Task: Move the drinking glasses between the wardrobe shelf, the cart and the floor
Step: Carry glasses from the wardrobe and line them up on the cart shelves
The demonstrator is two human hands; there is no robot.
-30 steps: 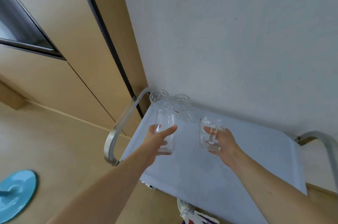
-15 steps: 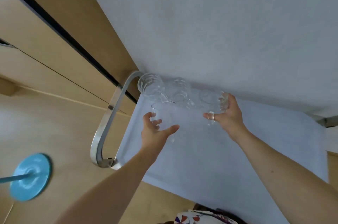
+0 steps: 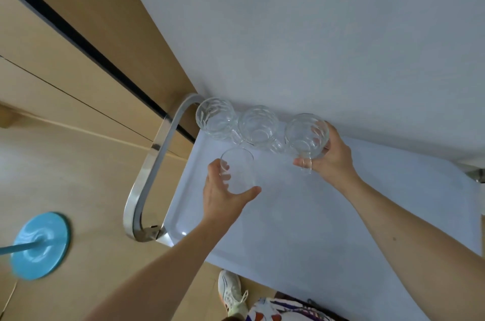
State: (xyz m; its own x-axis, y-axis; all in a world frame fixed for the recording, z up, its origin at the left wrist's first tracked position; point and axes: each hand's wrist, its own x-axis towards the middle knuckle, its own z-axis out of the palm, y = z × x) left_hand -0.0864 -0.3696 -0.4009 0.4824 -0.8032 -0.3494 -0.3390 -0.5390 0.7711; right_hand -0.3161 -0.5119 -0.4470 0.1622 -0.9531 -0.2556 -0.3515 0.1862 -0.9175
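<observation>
Head view, hands [image 3: 223,194] [image 3: 332,160] gripping glasses [image 3: 237,171] [image 3: 306,135]

The four drinking glasses [image 3: 258,125] are showing clear, glossy glass; three are carrying a cut, patterned surface, while the plain glass [image 3: 237,170] is looking smooth. The cart's tray [image 3: 328,229] is appearing as smooth white plastic or enamel with a faint sheen. Its handle [image 3: 154,163] is gleaming as polished metal. The floor [image 3: 78,176] is looking like matt, wood-toned board, and the blue disc [image 3: 39,244] is shining glossily.
</observation>
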